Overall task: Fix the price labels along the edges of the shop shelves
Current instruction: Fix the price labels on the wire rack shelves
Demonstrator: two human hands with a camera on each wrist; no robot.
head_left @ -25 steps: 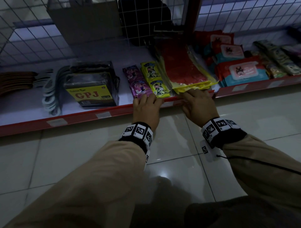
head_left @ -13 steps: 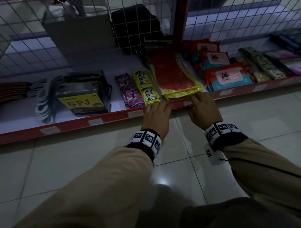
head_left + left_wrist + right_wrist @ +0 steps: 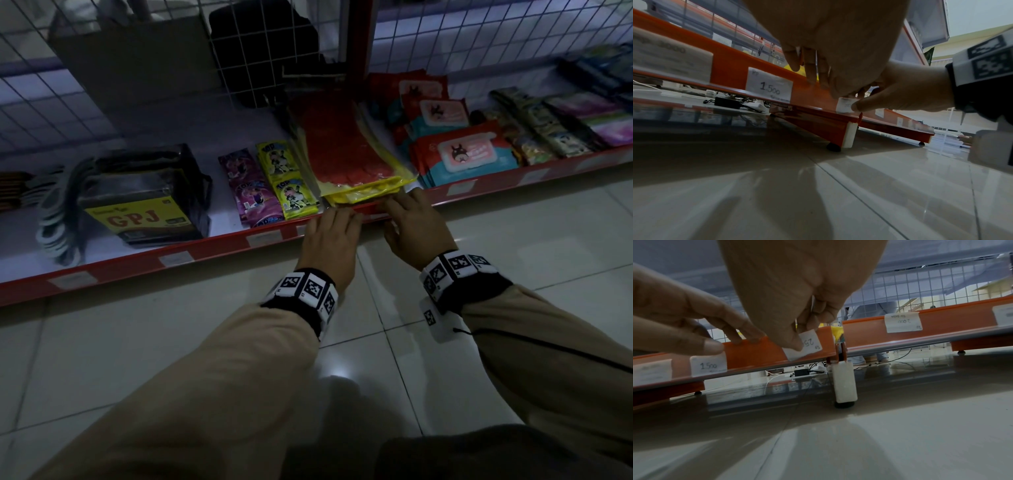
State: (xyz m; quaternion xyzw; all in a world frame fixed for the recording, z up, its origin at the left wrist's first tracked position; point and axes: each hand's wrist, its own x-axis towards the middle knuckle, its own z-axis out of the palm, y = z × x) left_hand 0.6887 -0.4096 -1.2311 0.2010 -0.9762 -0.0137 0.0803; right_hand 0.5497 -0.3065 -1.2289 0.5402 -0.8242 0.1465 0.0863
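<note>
Head view first: both hands have slid right along the red shelf edge (image 3: 212, 248) since a second ago, and now sit at its right end under the yellow-and-red packet (image 3: 356, 164). The left hand (image 3: 330, 240) lies fingers-forward on the lip; the right hand (image 3: 416, 229) is next to it. It's too dark here to see the label they're working on.

Left wrist view: the left fingers (image 3: 810, 65) hang fairly straight over the rail top, holding nothing I can see. A "1.500" label (image 3: 769, 85) sits flat just to their left. The right thumb is pressing a small white label (image 3: 844, 105) near the rail's end.

Right wrist view: that price label (image 3: 803, 345) reads something like "25", upside down and crooked, with thumb and curled fingers pinching it against the rail. The left thumb rests by the "1.500" one.

So I'd say they've moved on to this label, and it isn't straight yet.
</note>
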